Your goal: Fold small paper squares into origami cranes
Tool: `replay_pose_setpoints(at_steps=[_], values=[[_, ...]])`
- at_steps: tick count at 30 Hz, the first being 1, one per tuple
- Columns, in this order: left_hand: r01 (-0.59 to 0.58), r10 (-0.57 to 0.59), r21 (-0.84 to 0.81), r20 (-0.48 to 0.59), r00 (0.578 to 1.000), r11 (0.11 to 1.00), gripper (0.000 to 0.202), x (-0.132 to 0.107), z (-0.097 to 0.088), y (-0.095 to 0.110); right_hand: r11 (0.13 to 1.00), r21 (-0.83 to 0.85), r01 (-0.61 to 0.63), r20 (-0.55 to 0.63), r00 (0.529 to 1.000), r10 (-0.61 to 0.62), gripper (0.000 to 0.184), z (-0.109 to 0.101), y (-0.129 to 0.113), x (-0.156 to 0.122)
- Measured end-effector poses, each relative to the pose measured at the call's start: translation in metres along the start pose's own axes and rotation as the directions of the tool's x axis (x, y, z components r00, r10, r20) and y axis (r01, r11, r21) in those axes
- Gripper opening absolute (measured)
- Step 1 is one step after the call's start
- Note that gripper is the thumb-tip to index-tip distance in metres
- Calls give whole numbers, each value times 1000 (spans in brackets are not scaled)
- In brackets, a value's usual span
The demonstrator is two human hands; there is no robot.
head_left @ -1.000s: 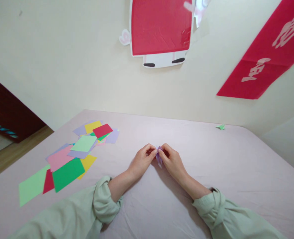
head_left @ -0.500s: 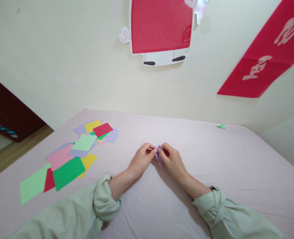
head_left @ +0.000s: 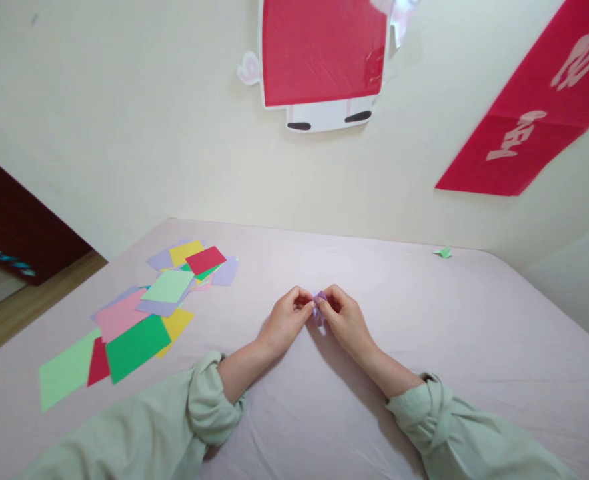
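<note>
A small folded piece of purple paper (head_left: 320,313) is pinched between my two hands, just above the middle of the table. My left hand (head_left: 289,318) grips its left side between thumb and fingertips. From the right, my right hand (head_left: 345,320) pinches it the same way, thumb in front. Much of the paper is covered by the fingers, so its full shape cannot be made out.
Overlapping sheets of coloured paper (head_left: 138,348) lie spread on the left of the cloth-covered table (head_left: 294,413). A small folded green paper piece (head_left: 443,253) rests near the far right edge. Behind the table rises a wall with red decorations (head_left: 324,53).
The purple paper has shifted slightly in my fingertips and looks a little more opened out. Both hands stay in nearly the same place.
</note>
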State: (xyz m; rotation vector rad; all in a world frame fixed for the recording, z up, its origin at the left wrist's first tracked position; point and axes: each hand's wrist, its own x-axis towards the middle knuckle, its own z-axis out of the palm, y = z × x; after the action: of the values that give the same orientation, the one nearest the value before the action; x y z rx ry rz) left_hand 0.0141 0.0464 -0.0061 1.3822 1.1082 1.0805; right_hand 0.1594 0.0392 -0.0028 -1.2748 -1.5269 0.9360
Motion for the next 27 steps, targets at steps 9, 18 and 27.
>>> replay_pose_setpoints(at_steps=[9, 18, 27], values=[[-3, 3, 6, -7, 1000, 1000, 14, -1, 0, 2, 999, 52, -14, 13, 1000, 14, 20, -2, 1, 2], [-8, 7, -14, -18, 1000, 1000, 12, -2, 0, 2, 989, 146, -9, 15, 1000, 7, 16, -3, 4, 5], [19, -20, -59, -18, 1000, 998, 12, -2, 1, 1, 993, 116, -13, 39, 999, 8, 10, -2, 7, 6]])
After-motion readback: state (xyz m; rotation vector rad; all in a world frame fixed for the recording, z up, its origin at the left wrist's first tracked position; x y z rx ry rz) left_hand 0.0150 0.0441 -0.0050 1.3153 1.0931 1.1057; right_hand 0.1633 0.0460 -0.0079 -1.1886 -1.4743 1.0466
